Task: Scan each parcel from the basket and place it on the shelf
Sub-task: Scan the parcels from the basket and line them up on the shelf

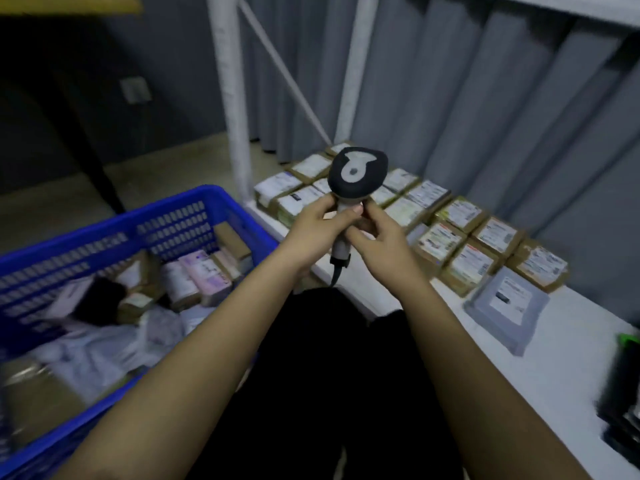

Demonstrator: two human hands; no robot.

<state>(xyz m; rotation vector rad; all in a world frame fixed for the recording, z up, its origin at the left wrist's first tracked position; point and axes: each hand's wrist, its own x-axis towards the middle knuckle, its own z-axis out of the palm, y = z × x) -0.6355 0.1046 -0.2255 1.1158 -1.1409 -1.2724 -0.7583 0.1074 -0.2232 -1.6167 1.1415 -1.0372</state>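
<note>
At the left of the frame we see the blue basket (pixel 145 233) with slotted walls, holding a jumble of parcels (pixel 194 278): brown boxes with white labels, a pinkish pack and pale plastic mailers, all blurred. Just right of its rim, at the middle of the frame, our left hand (pixel 317 230) curls its fingers (pixel 323 206) round the neck of the scanner (pixel 356 176), thumb tip pressed on the pale handle. The scanner stands upright between both hands, its dark head with a pale keyhole-shaped mark turned towards us, its cable hanging from the handle's foot over dark trousers (pixel 325 375). Our right hand (pixel 381 233) meets the handle from the other side, fingers curled and pinching it just below the head, touching the left thumb. Behind the scanner and on to the right, the white shelf (pixel 561 344) carries rows of labelled brown boxes (pixel 460 237) lying flat, edge to edge. Nearer us lies a grey mailer (pixel 509 303) with a white label, just beside the boxes. At the far right edge a dark object with a green part (pixel 623 386) sits on the shelf, too blurred to tell.
</note>
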